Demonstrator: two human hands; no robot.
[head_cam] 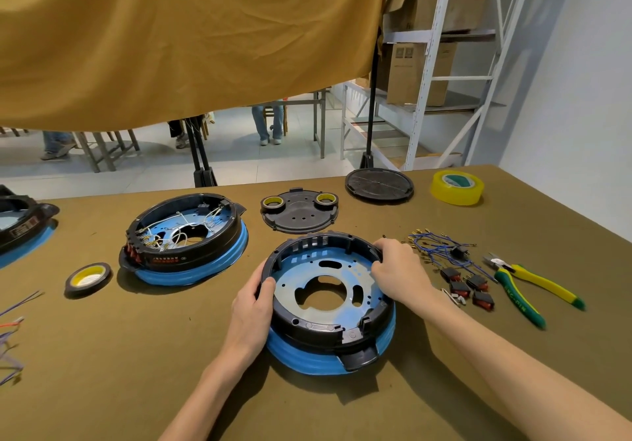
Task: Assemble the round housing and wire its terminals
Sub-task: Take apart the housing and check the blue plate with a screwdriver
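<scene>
A round black housing (307,329) with a blue-filmed metal plate inside and a blue band below sits on the table in front of me. My left hand (253,310) grips its left rim, thumb over the edge. My right hand (398,271) grips the right rim, fingers curled over it. To the right lie blue wires with terminals (434,247) and several red-and-black rocker switches (466,286). A second housing (186,238), with white wires fitted inside, stands at the left.
Yellow-green pliers (533,288) lie at the right. A black cover plate (301,214) carries two small tape rolls. A round black lid (379,185), a yellow tape roll (457,187), a black tape roll (88,278) and loose wires (13,338) surround the work.
</scene>
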